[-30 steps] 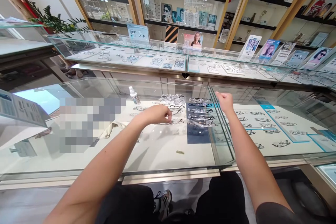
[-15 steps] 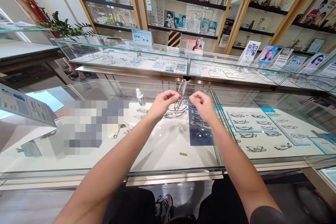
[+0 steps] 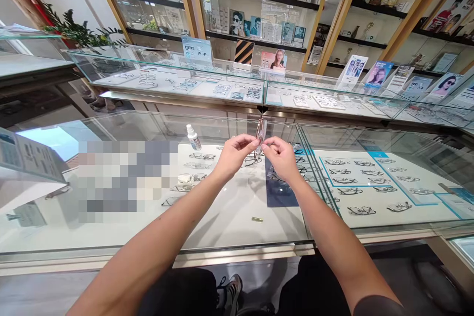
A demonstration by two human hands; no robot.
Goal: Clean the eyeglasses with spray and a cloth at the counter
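Above the glass counter I hold a pair of eyeglasses (image 3: 261, 129) edge-on, so the lenses show only as a narrow upright strip. My left hand (image 3: 237, 154) pinches the frame from the left between thumb and fingers. From the right, my right hand (image 3: 280, 157) is closed, its thumb and fingertips on the same eyeglasses. Exactly which part each fingertip grips is too small to tell. Below, several other eyeglasses (image 3: 202, 156) lie inside the case, and a dark blue panel (image 3: 281, 192) is partly behind my right wrist.
A white spray bottle (image 3: 193, 138) stands on the glass counter (image 3: 222, 237) left of my hands. A small gold-coloured bar (image 3: 257, 219) lies nearer me. Pixelation hides an area at left, beside a white sign (image 3: 33, 168). Another display case (image 3: 177, 90) runs across behind.
My right hand has moved left from beside the eyeglasses to touch them. At left, a pale cloth-like thing near the pixelated area has shifted, and the pixelated area has changed shape.
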